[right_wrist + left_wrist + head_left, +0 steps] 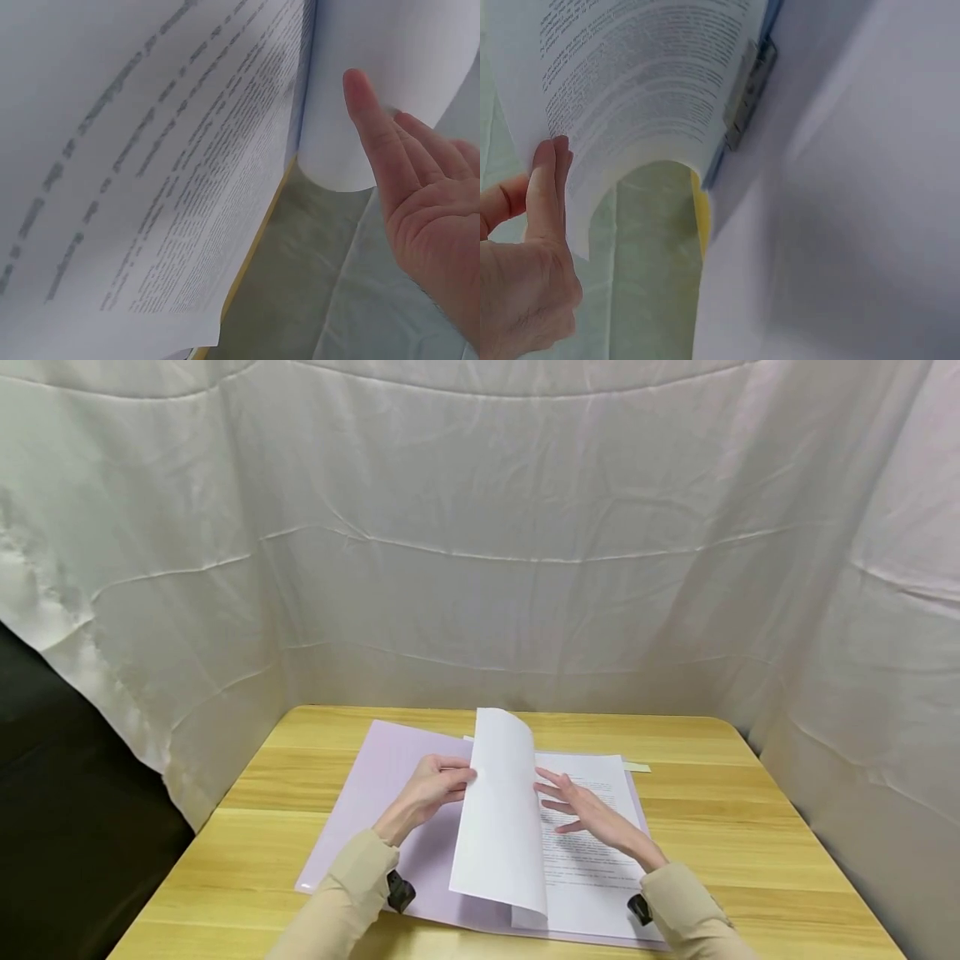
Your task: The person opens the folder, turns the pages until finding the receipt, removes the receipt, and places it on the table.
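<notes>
Two broad drapes of pale curtain (525, 485), one behind and one beside the work area, form the backdrop on my head view. Below them stands the wood-grain table (750, 835). On its near half lies the lilac folder (382, 768), unfolded; I use this folder as the landmark for all positions.

On the folder's right side rests a printed page (592, 868), text face up. Over the folder's middle rises the raised sheet (498, 827), bowed, its blank face toward my head view. Its long axis runs near to far, and it stands between the two hands.

Left hand (427, 789): over the folder's left cover, pinching the free left edge of the sheet between thumb and fingers. It is the nearer hand to that edge.

Right hand (596, 814): over the folder's right side, above the page, holding nothing, fingers extended and spread. Its fingertips point at the sheet's curved right side; I cannot confirm contact.

A pale strip (637, 767) projects past the folder's far right edge. In my left wrist view, a metal clip (750, 94) sits along the folder's inner spine, beside the sheet.
</notes>
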Demonstrator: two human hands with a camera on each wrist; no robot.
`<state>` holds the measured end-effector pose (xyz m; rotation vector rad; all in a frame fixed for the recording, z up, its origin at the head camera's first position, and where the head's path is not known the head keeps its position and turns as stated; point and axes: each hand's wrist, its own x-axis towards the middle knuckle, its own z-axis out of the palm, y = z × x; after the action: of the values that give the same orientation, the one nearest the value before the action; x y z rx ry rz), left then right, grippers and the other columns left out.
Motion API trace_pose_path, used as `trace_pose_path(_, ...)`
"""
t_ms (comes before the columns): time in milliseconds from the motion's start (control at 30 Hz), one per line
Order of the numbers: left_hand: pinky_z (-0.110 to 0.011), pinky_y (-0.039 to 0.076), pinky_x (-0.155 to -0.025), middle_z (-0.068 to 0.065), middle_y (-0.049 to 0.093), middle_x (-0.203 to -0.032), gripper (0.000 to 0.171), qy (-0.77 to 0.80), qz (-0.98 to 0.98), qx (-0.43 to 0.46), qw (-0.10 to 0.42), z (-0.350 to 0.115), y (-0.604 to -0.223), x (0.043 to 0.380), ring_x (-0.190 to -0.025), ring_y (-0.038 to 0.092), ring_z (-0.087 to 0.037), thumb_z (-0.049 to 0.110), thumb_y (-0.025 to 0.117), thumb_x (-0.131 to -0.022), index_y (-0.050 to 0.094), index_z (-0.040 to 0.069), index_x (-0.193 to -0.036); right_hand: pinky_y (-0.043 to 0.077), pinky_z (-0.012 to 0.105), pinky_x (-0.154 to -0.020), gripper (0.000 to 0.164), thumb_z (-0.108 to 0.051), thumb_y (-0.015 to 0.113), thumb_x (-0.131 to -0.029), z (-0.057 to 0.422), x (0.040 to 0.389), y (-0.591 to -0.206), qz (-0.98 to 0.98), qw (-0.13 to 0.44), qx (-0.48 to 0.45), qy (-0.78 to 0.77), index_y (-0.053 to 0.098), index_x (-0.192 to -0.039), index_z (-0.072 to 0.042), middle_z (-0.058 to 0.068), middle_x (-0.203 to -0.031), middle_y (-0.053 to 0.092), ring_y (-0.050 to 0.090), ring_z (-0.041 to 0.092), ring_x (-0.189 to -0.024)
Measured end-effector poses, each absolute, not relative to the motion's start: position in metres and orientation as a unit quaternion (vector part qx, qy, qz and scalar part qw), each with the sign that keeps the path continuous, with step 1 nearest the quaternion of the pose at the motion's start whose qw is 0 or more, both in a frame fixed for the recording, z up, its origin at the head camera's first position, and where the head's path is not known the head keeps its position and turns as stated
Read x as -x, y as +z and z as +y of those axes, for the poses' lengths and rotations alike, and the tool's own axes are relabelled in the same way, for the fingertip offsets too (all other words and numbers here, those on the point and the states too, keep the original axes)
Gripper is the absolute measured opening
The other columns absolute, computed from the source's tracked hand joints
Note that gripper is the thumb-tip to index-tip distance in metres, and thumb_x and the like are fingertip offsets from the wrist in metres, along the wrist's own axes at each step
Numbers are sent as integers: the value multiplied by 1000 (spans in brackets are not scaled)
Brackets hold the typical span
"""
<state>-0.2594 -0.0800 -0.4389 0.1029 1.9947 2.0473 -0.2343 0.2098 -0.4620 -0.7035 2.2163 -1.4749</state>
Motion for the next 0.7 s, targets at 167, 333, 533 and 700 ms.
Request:
trace_pose_path(167,-31,64,-79,-16,76,-96,36,706,698,1,120,-89,-444,262,-81,73,-15,-2,68,-87,61,-20,-118,55,59,-99,66,-45,6,-110,215,235,-465,795,188,245,-521,19,-161,-5,31,-161,26,34,57,-142)
trace_pose_path(333,-29,64,-70,-11,74,-84,31,692,713,35,110,-102,-448,266,-74,72,-16,-2,73,-84,63,-17,-109,55,59,-99,64,-43,9,-111,221,237,-468,806,184,226,-516,26,-158,-3,31,-159,31,38,57,-141)
trace_pose_path(533,-24,61,-61,-8,73,-77,24,616,780,62,92,-118,-453,268,-62,67,-10,3,78,-81,70,-10,-99,53,59,-101,63,-40,12,-112,229,238,-470,825,180,207,-494,32,-156,0,32,-156,38,42,55,-139)
trace_pose_path(700,-23,55,-59,-8,72,-77,22,520,850,59,62,-131,-460,269,-61,63,-11,9,81,-78,71,-4,-93,49,62,-105,62,-38,13,-112,236,240,-472,838,174,205,-474,35,-154,2,33,-153,42,45,54,-137)
